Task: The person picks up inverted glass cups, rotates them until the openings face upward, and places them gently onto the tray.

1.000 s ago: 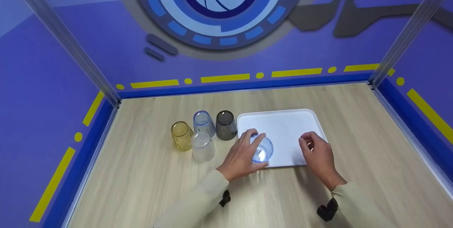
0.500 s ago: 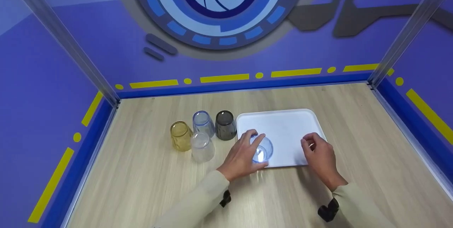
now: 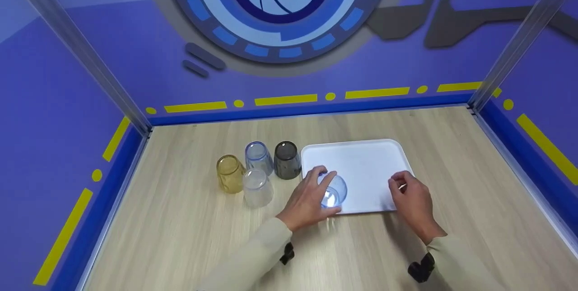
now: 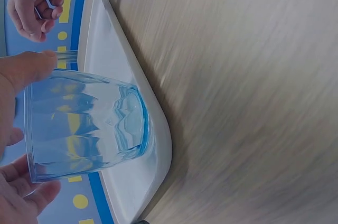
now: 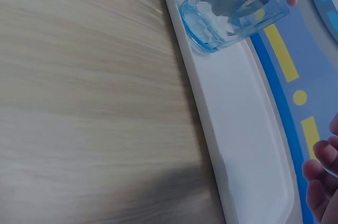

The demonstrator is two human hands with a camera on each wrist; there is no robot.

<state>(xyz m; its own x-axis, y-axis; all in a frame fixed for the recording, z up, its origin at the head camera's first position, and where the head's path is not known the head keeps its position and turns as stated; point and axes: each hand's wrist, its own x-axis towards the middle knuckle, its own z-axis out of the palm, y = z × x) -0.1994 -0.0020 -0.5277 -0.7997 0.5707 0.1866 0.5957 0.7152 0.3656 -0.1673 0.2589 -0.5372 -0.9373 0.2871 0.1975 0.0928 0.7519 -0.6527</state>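
Your left hand gripped the blue cup at the tray's near-left corner; four cups waited on the tabletop; your right hand was curled, holding nothing I could see.

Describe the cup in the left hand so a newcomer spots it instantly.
Find the white tray on the wooden table. At its near-left corner, the left hand grips a clear blue tumbler, tilted. The four other cups stand upside down left of the tray, untouched.

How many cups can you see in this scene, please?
5. A blue cup is gripped by the left hand at the white tray's near-left corner. Left of the tray stand four inverted: yellow cup, clear cup, pale blue cup, grey cup.
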